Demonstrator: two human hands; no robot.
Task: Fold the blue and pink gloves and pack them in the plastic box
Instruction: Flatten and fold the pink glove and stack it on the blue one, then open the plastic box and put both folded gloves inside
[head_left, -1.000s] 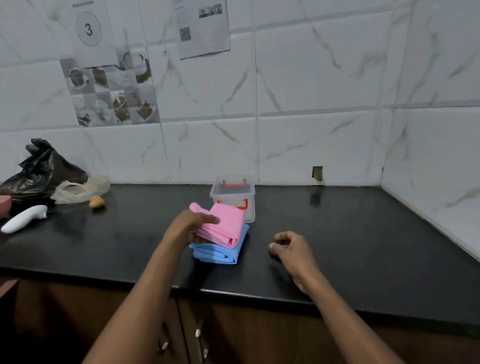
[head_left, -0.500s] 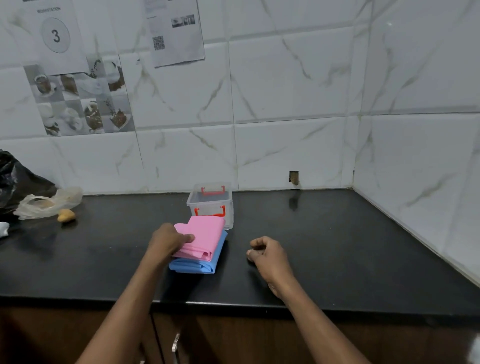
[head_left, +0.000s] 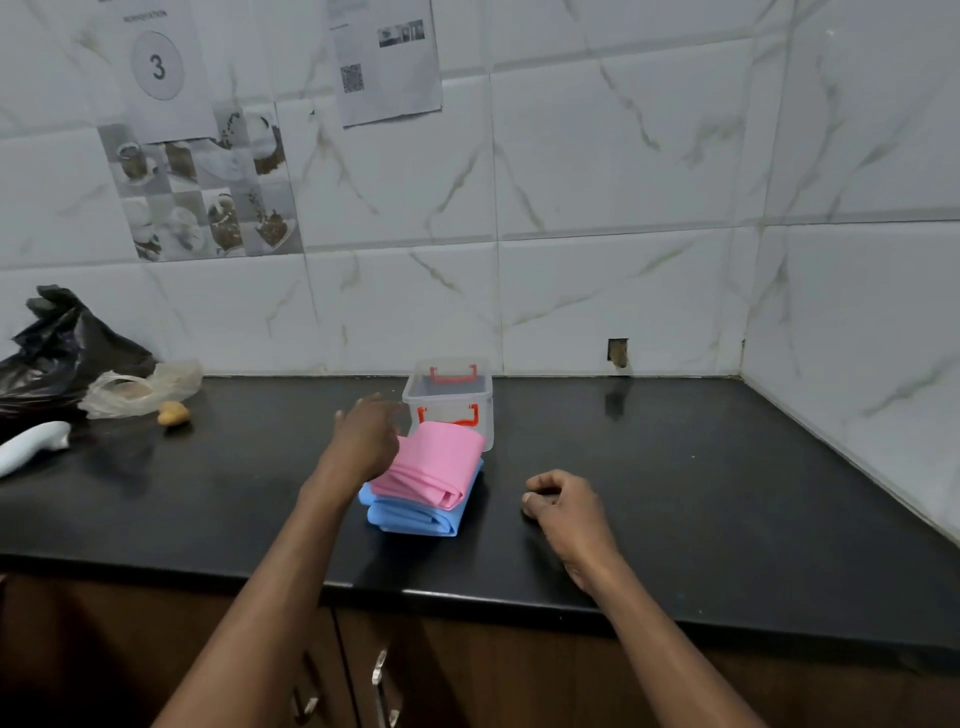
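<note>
Fingers (head_left: 376, 410) of the left hand (head_left: 366, 441) are extended and loosely spread, blurred, holding nothing; they reach toward the near left corner of the plastic box (head_left: 451, 400), and whether they touch it cannot be told. Left palm sits just beside the pink glove (head_left: 434, 465), at its left edge. Right hand (head_left: 563, 512) rests on the black countertop (head_left: 701, 493), fingers curled inward into a loose fist, clamped on nothing, well apart from the stack. Pink glove lies folded on top of the folded blue glove (head_left: 415, 517); both sit on the countertop directly in front of the box, outside it. Box is clear with red-orange latches and stands near the tiled wall (head_left: 597, 234). Far left: black bag (head_left: 62, 353), clear bag (head_left: 140, 389), white handheld item (head_left: 31, 447).
</note>
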